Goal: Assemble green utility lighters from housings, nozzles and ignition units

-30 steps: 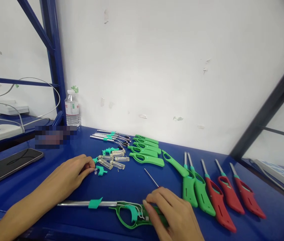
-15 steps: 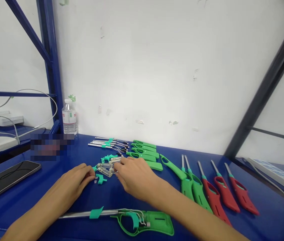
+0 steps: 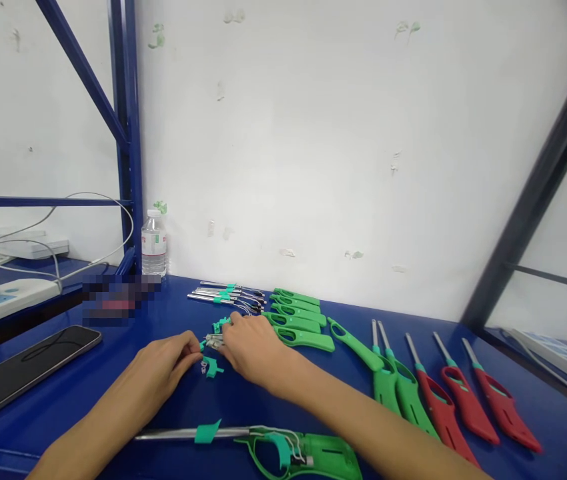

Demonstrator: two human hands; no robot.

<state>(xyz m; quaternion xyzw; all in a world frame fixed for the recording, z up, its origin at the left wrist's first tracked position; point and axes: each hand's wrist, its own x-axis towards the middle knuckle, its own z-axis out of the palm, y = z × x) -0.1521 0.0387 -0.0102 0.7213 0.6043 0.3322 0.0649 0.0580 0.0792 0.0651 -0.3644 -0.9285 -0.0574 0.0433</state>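
Observation:
My left hand (image 3: 171, 360) is closed in a pinch beside the loose small parts; what lies between its fingertips is too small to name. Next to those fingertips is a teal plastic piece (image 3: 212, 369). My right hand (image 3: 253, 347) reaches over the clear plastic tanks (image 3: 214, 339) with fingers curled down, hiding most of them and whatever it grips. In front of both hands lies an open green lighter half-shell (image 3: 333, 452). A metal tube (image 3: 236, 432), wires and a teal trigger (image 3: 282, 451) are laid in or against it.
Metal tubes with wires (image 3: 221, 299) and green half-shells (image 3: 308, 341) lie behind my hands. Green lighters (image 3: 408, 393) and red lighters (image 3: 471, 403) line the right. A phone (image 3: 28, 367), a water bottle (image 3: 154, 245) and a power strip (image 3: 28, 292) are leftward.
The view has shifted, so everything sits farther right and lower. My right hand has moved left over the clear tanks, covering more of them. My left hand remains pinched by the teal piece.

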